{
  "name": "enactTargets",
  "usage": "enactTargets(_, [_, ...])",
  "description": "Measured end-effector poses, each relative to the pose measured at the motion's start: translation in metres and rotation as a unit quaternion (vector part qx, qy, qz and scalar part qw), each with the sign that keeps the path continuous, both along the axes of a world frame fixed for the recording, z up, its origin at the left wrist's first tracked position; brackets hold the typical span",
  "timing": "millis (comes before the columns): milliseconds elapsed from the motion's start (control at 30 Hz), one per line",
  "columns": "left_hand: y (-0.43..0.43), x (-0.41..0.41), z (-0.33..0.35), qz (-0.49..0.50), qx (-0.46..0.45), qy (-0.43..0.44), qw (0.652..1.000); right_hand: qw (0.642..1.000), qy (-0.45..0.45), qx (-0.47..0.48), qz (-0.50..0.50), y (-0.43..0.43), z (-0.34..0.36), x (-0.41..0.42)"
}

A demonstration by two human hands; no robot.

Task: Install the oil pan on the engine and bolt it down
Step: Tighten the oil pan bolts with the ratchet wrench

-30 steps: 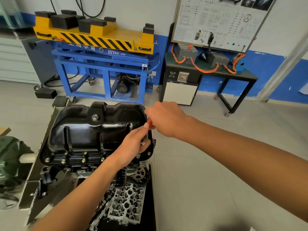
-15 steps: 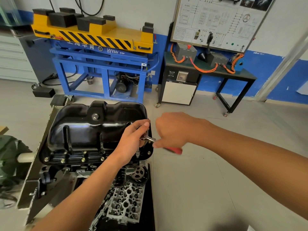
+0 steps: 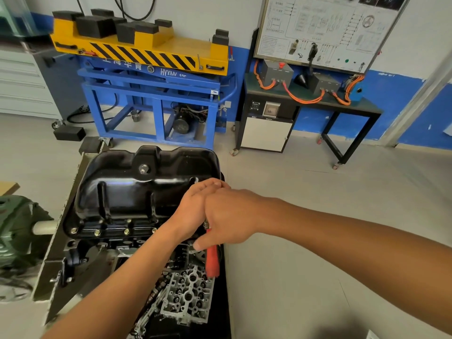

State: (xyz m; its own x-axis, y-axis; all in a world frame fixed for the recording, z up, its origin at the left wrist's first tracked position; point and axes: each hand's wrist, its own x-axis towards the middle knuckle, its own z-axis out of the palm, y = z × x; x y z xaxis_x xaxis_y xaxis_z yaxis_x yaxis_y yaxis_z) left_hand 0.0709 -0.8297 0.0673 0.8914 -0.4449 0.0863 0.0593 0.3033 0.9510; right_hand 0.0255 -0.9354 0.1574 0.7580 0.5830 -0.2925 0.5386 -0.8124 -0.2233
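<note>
Shows the pan (image 3: 146,192) seated flange-down on the engine (image 3: 115,247), with a row of bolts (image 3: 126,231) along its near edge and a plug (image 3: 143,168) near its far edge.

Grips the ratchet (image 3: 212,261) with the right hand (image 3: 230,216), fingers curled round the top of the red handle, thumb beside it. Keeps the handle pointing back toward the camera, off the pan's near right corner.

Lays the left hand (image 3: 193,211) over that same corner, touching the right hand and partly hidden behind it, fingers (image 3: 212,185) bent together across the pan's right edge. Cannot tell whether it pinches anything underneath.

Just past the engine's near edge, a cylinder head (image 3: 188,297), under the handle's tip. Beyond the far edge, a blue stand (image 3: 151,94) with a yellow striped top. Right of it, a black bench (image 3: 362,106) with orange cables, under a wiring board (image 3: 325,28). Off the left edge, a green motor (image 3: 17,231).
</note>
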Motion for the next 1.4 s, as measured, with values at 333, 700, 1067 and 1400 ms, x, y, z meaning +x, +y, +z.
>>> enactTargets(333, [-0.003, 0.008, -0.004, 0.019, 0.076, 0.02, 0.997, 0.987, 0.069, -0.143, -0.024, -0.03, 0.017, 0.022])
enactTargets(700, [-0.002, 0.007, -0.003, -0.003, 0.068, 0.016, 0.998, 0.924, -0.283, -0.257, -0.015, -0.025, 0.03, 0.045])
enactTargets(1067, [0.001, 0.008, 0.0, -0.057, 0.077, -0.019, 0.995, 0.95, -0.279, -0.137, 0.018, -0.055, 0.014, 0.054])
enactTargets(1400, [-0.008, 0.008, -0.001, 0.018, 0.125, -0.081, 0.989, 0.99, -0.068, -0.125, -0.02, -0.058, 0.022, 0.028])
